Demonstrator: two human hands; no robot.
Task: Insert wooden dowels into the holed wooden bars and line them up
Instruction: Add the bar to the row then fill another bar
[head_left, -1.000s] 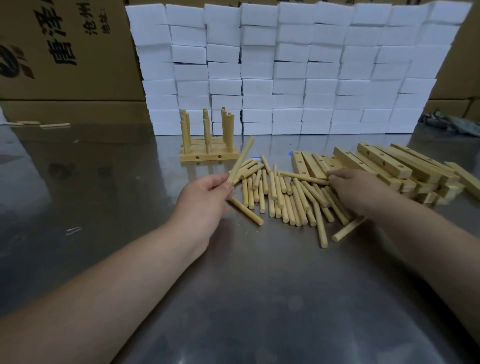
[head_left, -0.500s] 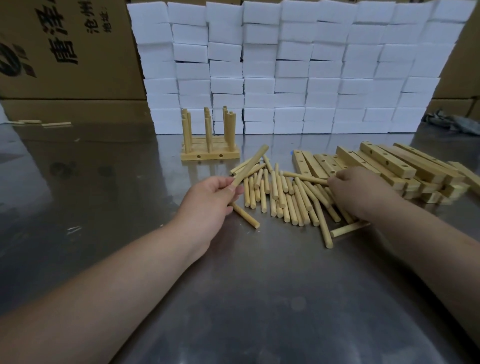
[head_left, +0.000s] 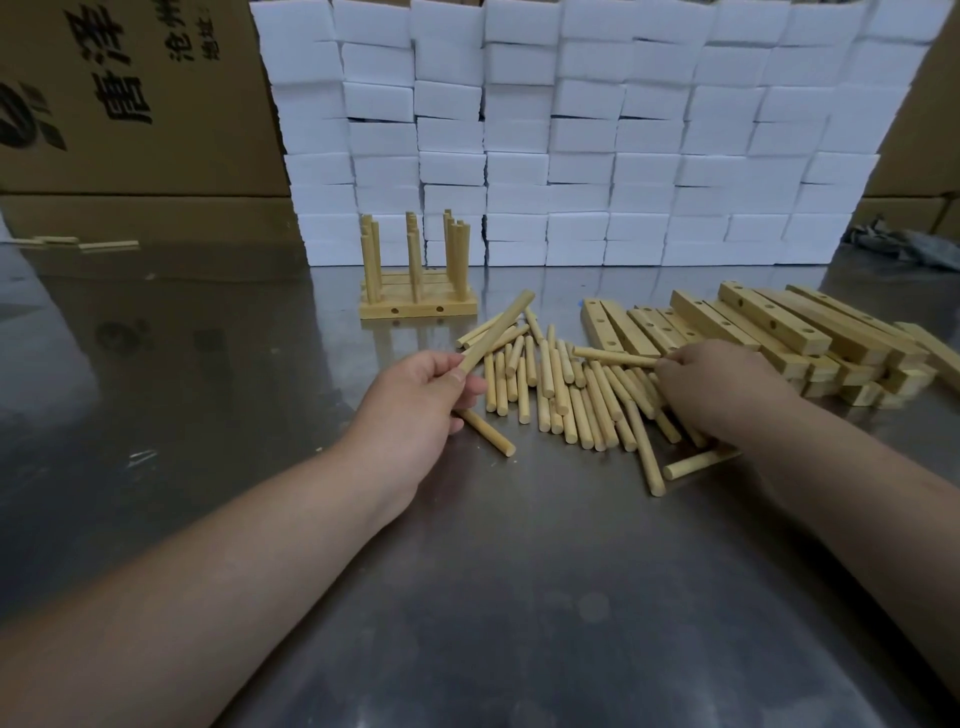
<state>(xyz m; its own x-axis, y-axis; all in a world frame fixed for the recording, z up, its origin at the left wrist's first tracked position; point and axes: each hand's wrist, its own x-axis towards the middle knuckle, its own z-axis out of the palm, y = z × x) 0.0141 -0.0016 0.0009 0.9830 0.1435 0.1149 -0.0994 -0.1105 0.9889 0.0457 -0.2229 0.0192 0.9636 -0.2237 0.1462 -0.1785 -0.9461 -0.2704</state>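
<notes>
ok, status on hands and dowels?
Left hand pinches one dowel, raised. Right hand on loose dowels, grip unclear. Holed bars piled beside it. Nothing in the way.

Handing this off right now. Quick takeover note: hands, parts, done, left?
Left hand: grips one dowel, far end raised off the table.
Right hand: on the loose dowel pile, fingertips at the end of a crosswise dowel; grip unclear.
Holed bars: heaped at right, no dowels in them.
Done: lined-up bars at the back, with dowels standing upright in them.
Left: most of the job. Many dowels and bars lie loose; each bar needs dowels, then lining up.
</notes>
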